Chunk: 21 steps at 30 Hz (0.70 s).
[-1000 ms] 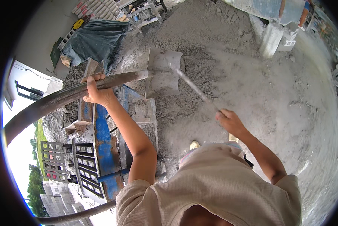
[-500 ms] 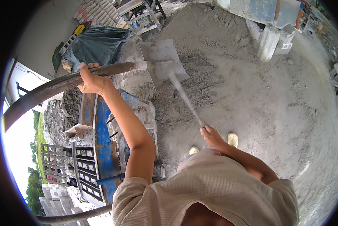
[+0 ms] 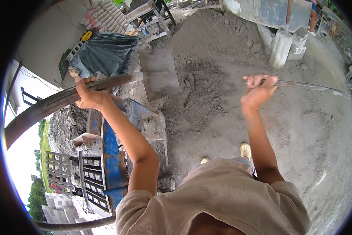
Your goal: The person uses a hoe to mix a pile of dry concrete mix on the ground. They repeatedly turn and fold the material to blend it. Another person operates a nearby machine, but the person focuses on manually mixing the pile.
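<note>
My left hand (image 3: pixel 90 95) is wrapped round the thick dark handle of a shovel (image 3: pixel 46 105). The handle runs out past the left edge of the view. Its square, grey, dirt-smeared blade (image 3: pixel 158 74) is raised over the ground, face upward. To the right, my right hand (image 3: pixel 259 92) is closed round one end of a long thin stick (image 3: pixel 313 85), which points away to the right. Motion smears the fingers and the stick a little. Stick and blade are well apart.
A grey sand heap (image 3: pixel 215 35) lies ahead. Close on my left stands a blue, rusty metal machine (image 3: pixel 112 152). A dark tarp (image 3: pixel 103 53) and stacked sacks (image 3: pixel 105 17) are at the far left. A concrete post (image 3: pixel 280 49) supports a metal trough (image 3: pixel 262 13) at the far right.
My right hand has swung up and to the right with the stick, whose end was over the blade before. The shovel blade has shifted slightly left and turned.
</note>
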Tool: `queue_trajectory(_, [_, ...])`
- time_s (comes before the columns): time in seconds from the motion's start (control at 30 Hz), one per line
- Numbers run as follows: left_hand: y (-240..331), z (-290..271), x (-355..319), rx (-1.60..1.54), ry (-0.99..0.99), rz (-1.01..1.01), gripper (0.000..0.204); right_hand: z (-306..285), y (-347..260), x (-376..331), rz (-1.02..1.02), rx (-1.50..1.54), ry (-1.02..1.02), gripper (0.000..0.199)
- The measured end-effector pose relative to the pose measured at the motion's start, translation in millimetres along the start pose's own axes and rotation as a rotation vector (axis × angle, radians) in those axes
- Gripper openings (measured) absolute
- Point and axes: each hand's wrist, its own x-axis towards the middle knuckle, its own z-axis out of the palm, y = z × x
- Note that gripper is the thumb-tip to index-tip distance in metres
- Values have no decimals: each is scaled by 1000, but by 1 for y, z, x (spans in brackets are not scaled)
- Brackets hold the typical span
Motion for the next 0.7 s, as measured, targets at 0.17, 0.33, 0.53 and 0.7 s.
queue_trajectory(0.17, [-3, 32, -12, -54, -20, -8, 20, -64, 97, -161, 1087, -542, -599, 29])
queue_trajectory(0.33, [5, 17, 0, 59, -2, -32, 19, -67, 71, -119, 1038, -443, -436, 30])
queue_trajectory(0.53, [9, -5, 4, 51, 10, -33, 16, -21, 40, -9, 360, -100, 57, 25])
queue_trajectory(0.7, [-3, 22, -13, 25, -13, -66, 17, -43, 91, -122, 753, -3, -216, 18])
